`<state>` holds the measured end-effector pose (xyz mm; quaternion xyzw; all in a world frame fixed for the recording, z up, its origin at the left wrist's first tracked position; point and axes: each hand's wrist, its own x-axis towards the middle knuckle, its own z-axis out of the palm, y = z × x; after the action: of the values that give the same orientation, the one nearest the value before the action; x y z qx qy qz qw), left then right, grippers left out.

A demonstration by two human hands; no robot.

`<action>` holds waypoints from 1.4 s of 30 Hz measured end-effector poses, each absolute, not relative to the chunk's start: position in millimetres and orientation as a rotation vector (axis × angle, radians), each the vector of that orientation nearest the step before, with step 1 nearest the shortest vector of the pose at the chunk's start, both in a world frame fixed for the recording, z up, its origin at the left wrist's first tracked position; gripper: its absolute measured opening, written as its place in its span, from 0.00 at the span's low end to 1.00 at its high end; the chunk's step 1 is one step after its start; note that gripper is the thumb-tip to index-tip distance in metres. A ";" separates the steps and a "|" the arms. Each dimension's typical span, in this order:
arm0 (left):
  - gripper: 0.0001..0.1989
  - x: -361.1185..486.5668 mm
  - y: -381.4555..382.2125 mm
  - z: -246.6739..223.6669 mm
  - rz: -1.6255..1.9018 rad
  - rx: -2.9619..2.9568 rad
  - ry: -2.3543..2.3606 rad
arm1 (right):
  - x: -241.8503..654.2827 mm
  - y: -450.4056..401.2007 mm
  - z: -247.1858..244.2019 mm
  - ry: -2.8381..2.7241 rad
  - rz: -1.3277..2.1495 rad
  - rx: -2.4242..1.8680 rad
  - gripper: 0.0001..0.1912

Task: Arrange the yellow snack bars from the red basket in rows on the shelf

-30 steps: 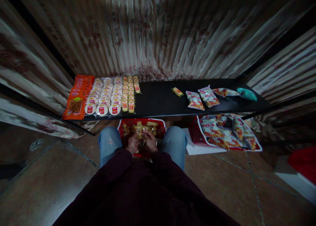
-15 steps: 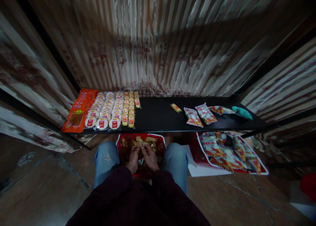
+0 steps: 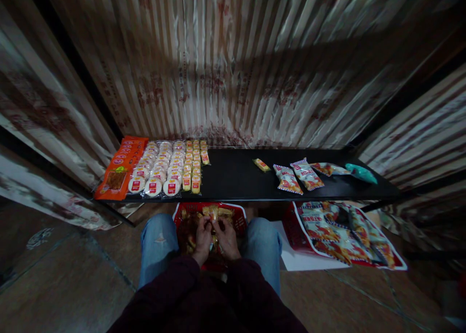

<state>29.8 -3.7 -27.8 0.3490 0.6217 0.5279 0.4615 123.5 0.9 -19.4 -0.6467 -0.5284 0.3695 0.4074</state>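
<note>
Between my knees, my left hand (image 3: 204, 236) and my right hand (image 3: 224, 237) meet over a red basket (image 3: 240, 219) of small yellow wrapped snacks. Both hands have their fingers closed on one small yellow packet (image 3: 213, 213), its clear wrapper between my fingertips. On the black shelf (image 3: 229, 177) above, rows of round white packaged crackers (image 3: 153, 186) stand beside rows of small yellow packets (image 3: 195, 182). An orange bag (image 3: 122, 168) lies at their left. One lone yellow packet (image 3: 261, 165) lies right of the shelf's middle.
White-and-orange snack bags (image 3: 288, 179) and a teal packet (image 3: 361, 173) lie on the shelf's right part. A second red basket (image 3: 296, 233) with similar bags stands below right, by a white sheet (image 3: 291, 255). Striped cloth (image 3: 225, 71) hangs behind; dark posts flank the shelf.
The view has shifted slightly, so the shelf appears lower. My hands have raised a yellow packet between their fingertips, where it shows more clearly.
</note>
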 end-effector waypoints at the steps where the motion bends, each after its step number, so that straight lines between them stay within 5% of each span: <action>1: 0.07 31.3 -2.3 -25.3 1.298 0.892 1.545 | 124.4 2.1 -19.5 -1.342 0.901 -1.624 0.20; 42: 0.17 44.9 102.8 28.6 1.281 1.146 1.682 | 120.7 137.7 -1.3 -1.461 0.709 -1.541 0.23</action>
<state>44.9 102.8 28.6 0.4446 0.6524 0.4969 0.3603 120.7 137.7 -1.3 -0.6193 -0.5872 0.2850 0.4363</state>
